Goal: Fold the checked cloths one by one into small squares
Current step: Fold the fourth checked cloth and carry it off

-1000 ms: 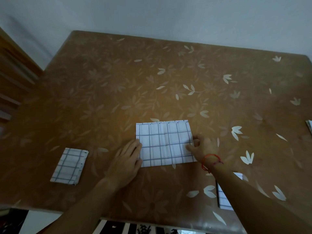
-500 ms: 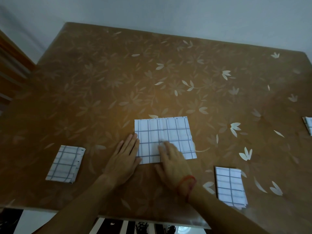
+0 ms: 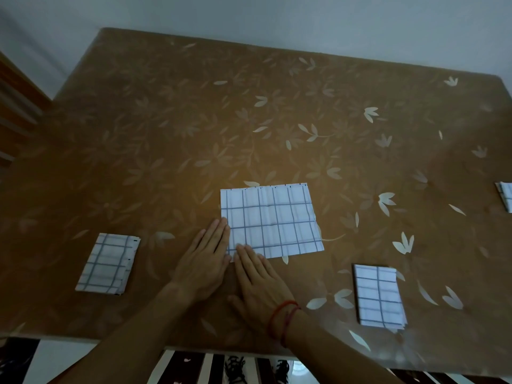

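Observation:
A white cloth with dark checks (image 3: 273, 220) lies flat on the brown table (image 3: 249, 120), folded into a rectangle. My left hand (image 3: 203, 261) lies flat with straight fingers, its fingertips touching the cloth's left edge. My right hand (image 3: 259, 281), with a red band on the wrist, lies flat beside it, its fingertips resting on the cloth's near left corner. A smaller folded checked cloth (image 3: 108, 263) sits to the left. Another folded cloth (image 3: 378, 295) sits near the front right.
The corner of one more checked cloth (image 3: 505, 199) shows at the right frame edge. The table's front edge runs just below my wrists. A wooden frame (image 3: 16, 87) stands at the left, and a pale wall lies behind the table.
My right hand has slid from the cloth's right edge across it to the near left corner, ending beside my left hand. The left hand has stayed at the cloth's left edge.

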